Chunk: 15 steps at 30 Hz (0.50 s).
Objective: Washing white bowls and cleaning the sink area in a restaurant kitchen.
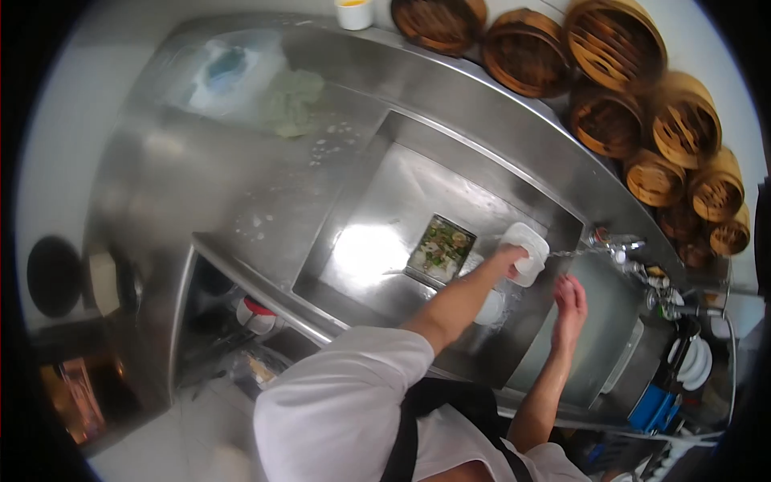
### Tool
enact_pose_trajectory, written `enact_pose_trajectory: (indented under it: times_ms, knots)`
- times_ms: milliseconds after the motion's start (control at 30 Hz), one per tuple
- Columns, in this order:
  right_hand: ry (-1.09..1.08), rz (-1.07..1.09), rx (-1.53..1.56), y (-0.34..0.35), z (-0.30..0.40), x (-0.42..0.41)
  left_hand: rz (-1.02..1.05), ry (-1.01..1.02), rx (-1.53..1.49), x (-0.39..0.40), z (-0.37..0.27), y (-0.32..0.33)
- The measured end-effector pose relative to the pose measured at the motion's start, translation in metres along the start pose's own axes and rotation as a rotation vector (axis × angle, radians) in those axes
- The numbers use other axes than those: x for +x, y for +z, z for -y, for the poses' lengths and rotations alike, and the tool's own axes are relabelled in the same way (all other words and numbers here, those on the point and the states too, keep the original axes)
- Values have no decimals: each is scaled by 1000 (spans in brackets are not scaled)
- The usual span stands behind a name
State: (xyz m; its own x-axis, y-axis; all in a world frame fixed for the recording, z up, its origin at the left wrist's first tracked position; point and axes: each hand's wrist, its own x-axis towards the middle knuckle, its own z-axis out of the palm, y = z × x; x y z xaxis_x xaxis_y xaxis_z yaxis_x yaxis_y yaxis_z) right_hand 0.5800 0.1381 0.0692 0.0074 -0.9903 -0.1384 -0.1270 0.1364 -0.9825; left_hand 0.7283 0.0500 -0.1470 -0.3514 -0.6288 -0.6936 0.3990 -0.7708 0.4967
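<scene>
My left hand (512, 259) grips a white rounded-square container (531, 236) over the right part of a stainless steel sink basin (385, 175). Its fingers are partly hidden inside the container. A thin stream of water from the metal tap (620, 243) reaches the container's right edge. My right hand (570, 296) is raised near the divider between the basins, fingers curled; whether it holds something small is unclear. A rectangular metal strainer tray (471, 241) with green and pale food scraps stands in the basin, left of my left hand. Another white container (491, 307) lies beneath my left forearm.
Several bamboo steamers (614, 45) are stacked along the back ledge, beside a white cup (354, 15). A greenish cloth (294, 102) lies on the steel counter at left. At right are a water-filled basin (587, 343), white plates (696, 364) and a blue object (653, 410).
</scene>
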Motion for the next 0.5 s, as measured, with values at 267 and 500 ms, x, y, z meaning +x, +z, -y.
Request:
enact_pose_trajectory:
  times_ms: [267,500]
  knots:
    - [392,-273,590,-200,-175,17,345,-212,-392,-12,-22,-11]
    - [137,12,-271,-10,-95,78,174,64,-255,-8,-6,7]
